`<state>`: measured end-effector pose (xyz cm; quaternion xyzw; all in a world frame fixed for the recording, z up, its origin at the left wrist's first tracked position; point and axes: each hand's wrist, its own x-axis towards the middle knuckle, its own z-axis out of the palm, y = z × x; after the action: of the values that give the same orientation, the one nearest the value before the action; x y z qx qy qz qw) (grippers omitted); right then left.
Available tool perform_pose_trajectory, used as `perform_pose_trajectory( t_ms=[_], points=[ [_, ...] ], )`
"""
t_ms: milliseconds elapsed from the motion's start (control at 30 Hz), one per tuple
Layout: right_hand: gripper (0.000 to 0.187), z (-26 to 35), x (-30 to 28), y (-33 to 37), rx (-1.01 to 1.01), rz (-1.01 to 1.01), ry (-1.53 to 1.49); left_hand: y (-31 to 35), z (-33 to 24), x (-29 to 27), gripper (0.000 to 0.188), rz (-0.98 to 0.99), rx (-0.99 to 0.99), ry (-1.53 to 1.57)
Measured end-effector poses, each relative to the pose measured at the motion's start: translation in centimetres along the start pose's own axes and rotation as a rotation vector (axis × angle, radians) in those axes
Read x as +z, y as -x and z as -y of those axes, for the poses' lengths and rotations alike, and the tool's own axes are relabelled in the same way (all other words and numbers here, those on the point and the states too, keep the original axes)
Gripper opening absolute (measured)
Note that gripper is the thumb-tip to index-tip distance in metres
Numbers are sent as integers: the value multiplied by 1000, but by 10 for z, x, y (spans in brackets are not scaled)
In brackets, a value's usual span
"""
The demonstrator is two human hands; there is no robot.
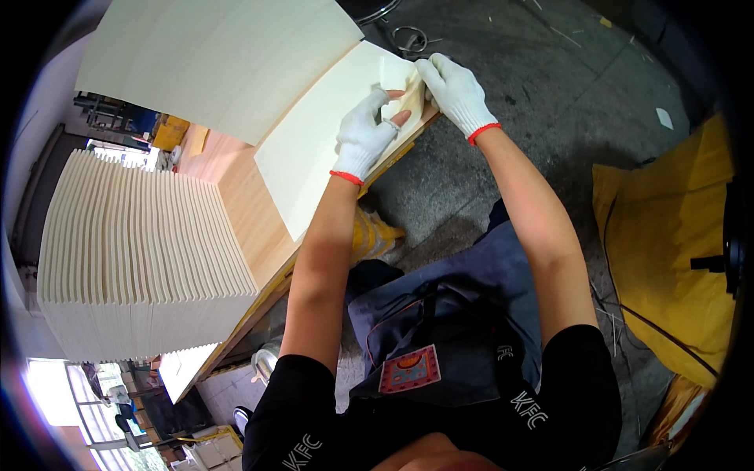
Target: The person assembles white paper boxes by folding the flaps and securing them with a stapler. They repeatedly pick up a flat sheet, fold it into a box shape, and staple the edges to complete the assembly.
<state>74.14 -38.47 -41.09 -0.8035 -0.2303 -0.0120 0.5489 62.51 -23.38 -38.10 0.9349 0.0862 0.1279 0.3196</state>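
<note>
Two gloved hands meet at the far corner of a cream sheet (pixel 322 149) that lies flat on a wooden table (pixel 251 212). The left hand (pixel 363 137), in a white knit glove with a red cuff and cut-off fingertips, presses down on the sheet near its far edge, with the bare tips of two fingers (pixel 400 118) showing and curled toward a small folded flap (pixel 397 74) at the corner. The right hand (pixel 457 94), in a matching glove, rests on that same corner from the other side, its fingers bent over the flap and pinching it against the table's edge. Both hands are closed on the sheet's corner rather than lying loose.

Beside this sheet, farther left, a larger pile of cream sheets (pixel 212 63) covers the table top. At the near left stands a thick stack of cream boards (pixel 145 251), set on edge and fanned. A dark apron (pixel 455 314) hangs below the forearms. On the grey floor (pixel 550 71) to the right lies a yellow sack (pixel 667 243) with a black cable across it, and a metal ring (pixel 410 38) lies just past the table's corner.
</note>
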Motion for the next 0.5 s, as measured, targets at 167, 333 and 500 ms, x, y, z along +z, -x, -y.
perform_pose_trajectory(
  t_ms=[167, 333, 500],
  points=[
    [55, 5, -2, 2, 23, 12, -16, -2, 14, 4, 38, -11, 63, 44],
    [54, 10, -7, 5, 20, 29, 11, -2, 12, 6, 31, -113, 45, 14],
    [53, 2, -3, 0, 32, 20, -3, -4, 12, 2, 29, -16, 116, 8]
  ],
)
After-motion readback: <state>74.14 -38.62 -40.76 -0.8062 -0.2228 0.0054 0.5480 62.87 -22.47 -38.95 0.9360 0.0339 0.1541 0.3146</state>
